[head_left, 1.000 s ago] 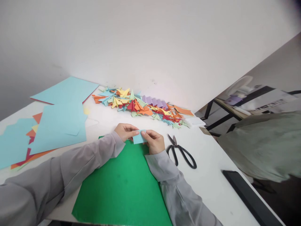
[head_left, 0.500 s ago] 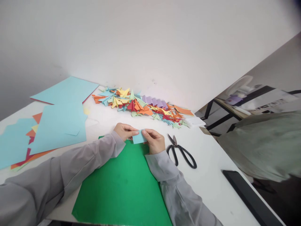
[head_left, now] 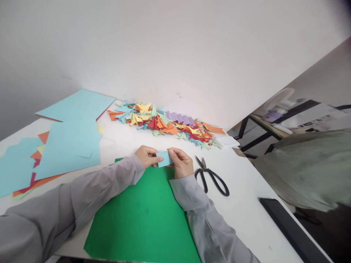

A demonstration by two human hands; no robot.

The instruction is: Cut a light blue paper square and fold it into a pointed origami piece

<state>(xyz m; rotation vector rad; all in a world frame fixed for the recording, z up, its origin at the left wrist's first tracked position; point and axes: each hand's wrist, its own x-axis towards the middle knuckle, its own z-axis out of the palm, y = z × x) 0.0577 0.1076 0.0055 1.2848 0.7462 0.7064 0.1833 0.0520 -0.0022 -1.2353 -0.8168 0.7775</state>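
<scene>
Between my two hands is a small light-blue piece of paper (head_left: 165,159), held just above the far edge of a green mat (head_left: 145,215). My left hand (head_left: 147,156) pinches its left side between thumb and fingers. On the right side, my right hand (head_left: 181,162) grips the paper with the thumb on top and the fingers behind. To the right of that hand lies a pair of scissors (head_left: 210,175) with black handles, blades slightly apart.
Along the wall runs a heap of folded paper planes (head_left: 153,118) in many colours. Large light-blue sheets (head_left: 74,146) lie at the left over coloured scraps. A dark flat bar (head_left: 290,226) rests near the right table edge, and beyond it is green-grey cloth (head_left: 301,168).
The blue paper has shifted slightly right and tilted. My left thumb has slid lower along its left edge, while my right hand's grip is nearly unchanged.
</scene>
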